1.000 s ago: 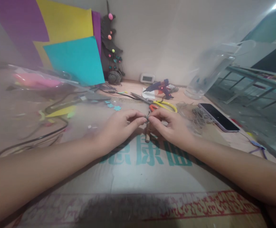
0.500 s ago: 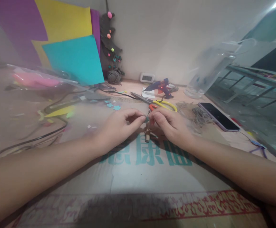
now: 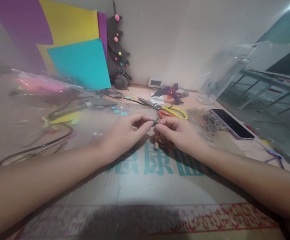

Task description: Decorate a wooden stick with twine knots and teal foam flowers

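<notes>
A yellow sheet [image 3: 71, 23] is being partly covered by a turquoise sheet [image 3: 81, 63]. On the bench [image 3: 140, 91], a small white display [image 3: 155, 82] is being backed by the wall [image 3: 179, 43]; a phone [image 3: 231, 124] and a clear jug [image 3: 213, 81] are being supported rightward.

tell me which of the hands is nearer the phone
Right: the right hand is left of the phone; the left hand is farther left, beyond the right one.
</notes>
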{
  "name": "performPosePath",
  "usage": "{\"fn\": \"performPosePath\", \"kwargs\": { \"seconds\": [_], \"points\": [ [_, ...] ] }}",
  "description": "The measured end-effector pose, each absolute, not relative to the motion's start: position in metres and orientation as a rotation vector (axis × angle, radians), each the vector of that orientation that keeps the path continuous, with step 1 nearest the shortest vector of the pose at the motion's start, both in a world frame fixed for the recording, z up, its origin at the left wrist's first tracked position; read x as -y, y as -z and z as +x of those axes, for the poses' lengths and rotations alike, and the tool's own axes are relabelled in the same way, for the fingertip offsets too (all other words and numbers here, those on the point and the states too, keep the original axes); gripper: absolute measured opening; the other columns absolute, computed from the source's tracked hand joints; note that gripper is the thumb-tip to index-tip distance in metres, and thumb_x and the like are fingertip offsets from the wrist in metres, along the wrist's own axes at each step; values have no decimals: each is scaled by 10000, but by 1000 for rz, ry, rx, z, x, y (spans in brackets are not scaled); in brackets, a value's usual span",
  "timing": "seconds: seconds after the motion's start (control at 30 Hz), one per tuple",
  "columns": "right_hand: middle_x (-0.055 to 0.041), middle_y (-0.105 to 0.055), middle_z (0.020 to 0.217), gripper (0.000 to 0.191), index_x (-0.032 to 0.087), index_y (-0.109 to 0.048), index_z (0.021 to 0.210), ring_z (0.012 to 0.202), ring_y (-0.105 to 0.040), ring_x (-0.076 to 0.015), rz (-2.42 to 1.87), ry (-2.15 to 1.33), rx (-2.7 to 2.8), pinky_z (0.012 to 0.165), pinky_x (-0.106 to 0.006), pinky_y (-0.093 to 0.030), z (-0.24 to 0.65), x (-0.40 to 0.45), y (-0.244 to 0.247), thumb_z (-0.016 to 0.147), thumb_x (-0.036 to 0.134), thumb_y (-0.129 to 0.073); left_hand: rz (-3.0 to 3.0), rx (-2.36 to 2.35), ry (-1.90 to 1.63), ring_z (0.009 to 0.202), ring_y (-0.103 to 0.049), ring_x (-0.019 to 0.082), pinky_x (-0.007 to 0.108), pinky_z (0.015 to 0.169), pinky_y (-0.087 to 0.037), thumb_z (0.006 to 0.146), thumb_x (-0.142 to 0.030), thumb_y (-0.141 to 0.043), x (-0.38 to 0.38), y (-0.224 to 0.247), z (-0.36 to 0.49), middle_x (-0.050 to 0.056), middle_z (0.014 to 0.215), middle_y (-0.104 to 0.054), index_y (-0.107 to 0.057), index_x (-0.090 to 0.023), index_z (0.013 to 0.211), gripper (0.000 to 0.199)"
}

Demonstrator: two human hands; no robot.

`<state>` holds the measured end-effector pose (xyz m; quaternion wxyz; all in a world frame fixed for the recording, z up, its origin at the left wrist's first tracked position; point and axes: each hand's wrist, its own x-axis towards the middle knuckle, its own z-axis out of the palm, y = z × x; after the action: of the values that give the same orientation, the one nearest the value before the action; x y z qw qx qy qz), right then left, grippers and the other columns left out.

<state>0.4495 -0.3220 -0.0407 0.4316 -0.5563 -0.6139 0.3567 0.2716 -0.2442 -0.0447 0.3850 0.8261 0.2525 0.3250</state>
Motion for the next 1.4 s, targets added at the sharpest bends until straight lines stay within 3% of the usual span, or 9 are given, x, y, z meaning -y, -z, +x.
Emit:
{"fn": "performPosePath", "kwargs": {
  "seconds": [0.17,0.33,0.63,0.97,1.4],
  "points": [
    [50,-572,565,269,190,-575,751,457,-506,-86,-1404,-812,1609,455,-231,-377,449,323,40,897,403,-651,2067,-655,-833,786,-644,159,270,771,-491,930,-315,-574,244,46,271,14,853,-733,-714,-175,882,204],
    [34,-506,587,429,182,-568,699,521,-480,-90,-1364,-617,1599,493,-235,-395,455,321,39,968,513,-519,1970,-639,-818,778,-649,162,274,724,-498,938,-367,-570,243,49,271,23,871,-729,-695,-177,907,230],
    [75,-505,560,369,188,-548,786,439,-412,-58,-1303,-845,1481,412,-210,-324,450,320,44,871,528,-663,1875,-611,-764,716,-626,140,256,679,-487,930,-377,-584,241,48,273,9,803,-690,-666,-164,858,239],
    [72,-514,596,407,194,-543,837,475,-473,-65,-1248,-951,1411,445,-207,-392,449,319,43,832,571,-696,1866,-610,-744,729,-633,152,268,687,-484,925,-376,-585,241,51,274,16,803,-687,-676,-159,874,241],
    [70,-520,606,222,182,-567,860,489,-462,-63,-1309,-780,1489,470,-216,-383,448,321,45,928,388,-610,1882,-540,-745,798,-648,158,275,750,-491,924,-356,-603,241,52,274,17,853,-723,-708,-168,924,215]
  ]
}}
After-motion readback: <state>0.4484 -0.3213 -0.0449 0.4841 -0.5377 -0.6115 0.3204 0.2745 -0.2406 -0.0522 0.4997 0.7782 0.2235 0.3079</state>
